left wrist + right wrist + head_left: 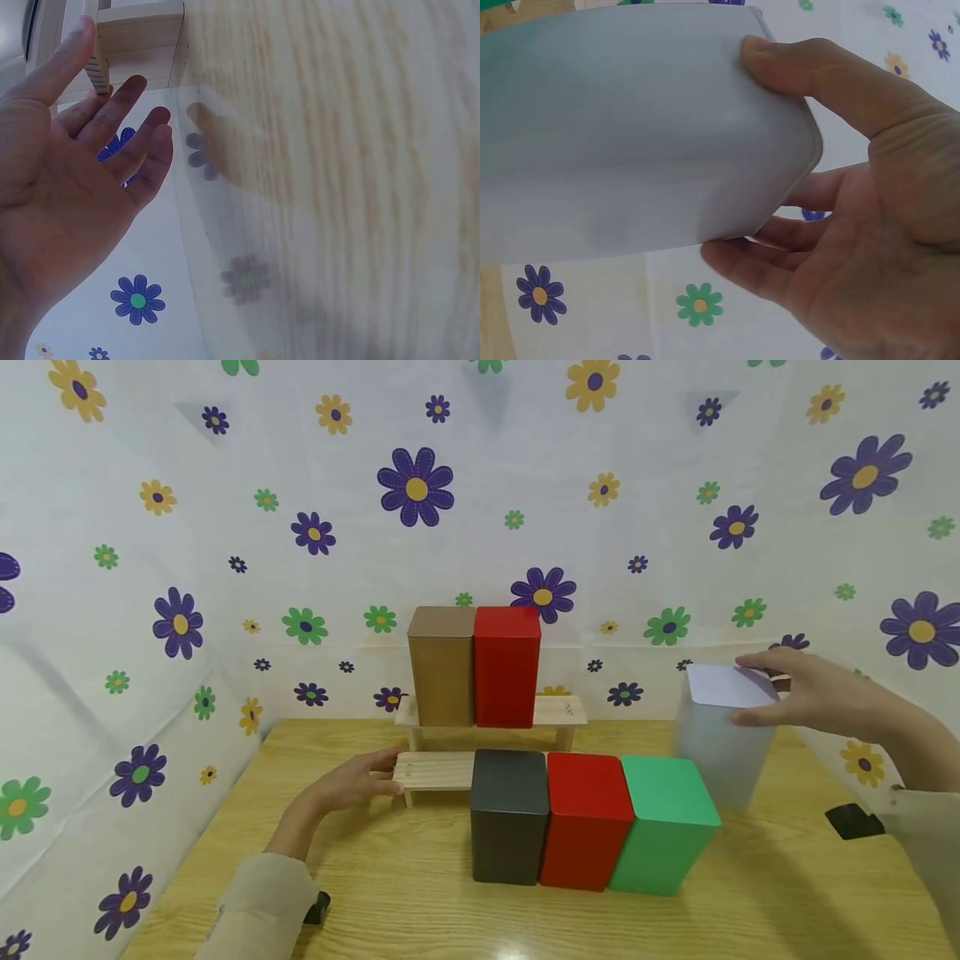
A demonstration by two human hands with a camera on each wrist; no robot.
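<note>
At the right, my right hand [817,693] grips a tall white box [723,735] by its upper end. In the right wrist view the thumb lies on one side face of the white box [630,105], with the fingers across on another side. Whether its base touches the table cannot be told. My left hand [356,783] holds the left end of the low front wooden stand [435,770], thumb at the front and fingers at the back. In the left wrist view the other fingers of the left hand [75,165] are loosely bent beside the stand [142,37].
Black [510,818], red [588,827] and green [663,831] boxes stand in a row by the front stand. Behind, a second wooden stand [562,710] bears brown [444,681] and red [507,668] boxes. Flowered cloth [480,552] encloses the wooden table [405,893].
</note>
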